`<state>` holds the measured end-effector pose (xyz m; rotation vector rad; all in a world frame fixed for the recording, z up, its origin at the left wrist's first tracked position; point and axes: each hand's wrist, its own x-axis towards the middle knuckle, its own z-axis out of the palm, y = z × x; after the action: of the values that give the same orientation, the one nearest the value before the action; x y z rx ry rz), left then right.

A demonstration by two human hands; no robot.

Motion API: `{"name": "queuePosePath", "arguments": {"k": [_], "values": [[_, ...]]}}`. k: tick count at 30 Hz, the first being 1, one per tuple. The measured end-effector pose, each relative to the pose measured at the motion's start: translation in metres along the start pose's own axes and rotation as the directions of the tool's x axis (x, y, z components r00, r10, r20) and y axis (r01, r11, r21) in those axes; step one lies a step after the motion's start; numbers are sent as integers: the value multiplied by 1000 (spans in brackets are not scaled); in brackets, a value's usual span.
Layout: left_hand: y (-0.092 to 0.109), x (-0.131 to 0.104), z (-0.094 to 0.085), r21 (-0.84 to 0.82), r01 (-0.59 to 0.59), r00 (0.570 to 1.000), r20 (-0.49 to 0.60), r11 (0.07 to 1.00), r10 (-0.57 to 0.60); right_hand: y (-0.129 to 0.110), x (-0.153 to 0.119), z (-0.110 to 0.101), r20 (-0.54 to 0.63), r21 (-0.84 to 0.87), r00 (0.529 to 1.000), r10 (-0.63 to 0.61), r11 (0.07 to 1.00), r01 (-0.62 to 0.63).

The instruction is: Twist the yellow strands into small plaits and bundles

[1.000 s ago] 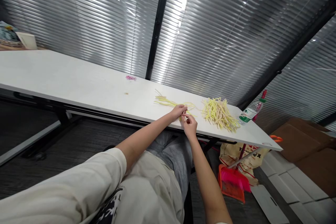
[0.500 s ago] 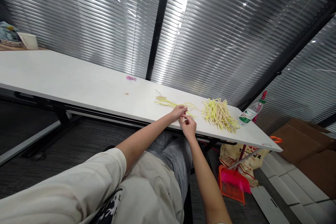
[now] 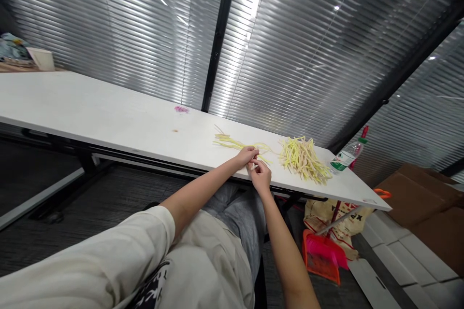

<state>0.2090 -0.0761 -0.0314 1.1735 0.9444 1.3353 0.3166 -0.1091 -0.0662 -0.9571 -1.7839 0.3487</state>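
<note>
My left hand [image 3: 247,155] and my right hand [image 3: 261,175] meet at the near edge of the white table [image 3: 119,120]. Both are closed in a pinch, fingertips touching or almost so. A small pale piece [image 3: 253,166] shows between the right thumb and fingers; its shape is too small to make out. What the left fingers grip is hidden. Just beyond the hands lie a few loose yellow strips [image 3: 229,142], long and thin, some reaching behind the left hand. To the right is a tangled pile of yellow and pale pinkish strips [image 3: 303,158].
A plastic bottle [image 3: 346,157] with a green cap stands right of the pile. Purple bits [image 3: 181,109] lie near the table's back edge. A white cup [image 3: 42,59] is at far left. Below on the right are a red dustpan [image 3: 322,256], a printed bag [image 3: 335,215] and cardboard boxes [image 3: 416,193].
My hands stay at the same spot with only slight finger movement. The view has shifted very slightly; the strips and pile lie as before.
</note>
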Motion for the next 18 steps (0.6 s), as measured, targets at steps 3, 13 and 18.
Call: {"name": "queuePosePath", "arguments": {"k": [3, 13, 18], "values": [[2, -1, 0, 11, 3, 1000, -3, 1000, -3, 1, 0, 1, -1, 17, 1000, 6, 1000, -6], [1, 0, 1, 38, -11, 1000, -27, 999, 12, 2, 1, 1, -4, 42, 1000, 23, 999, -23], [1, 0, 0, 31, -8, 1000, -28, 999, 9, 4, 1, 2, -1, 46, 1000, 25, 999, -25]]}}
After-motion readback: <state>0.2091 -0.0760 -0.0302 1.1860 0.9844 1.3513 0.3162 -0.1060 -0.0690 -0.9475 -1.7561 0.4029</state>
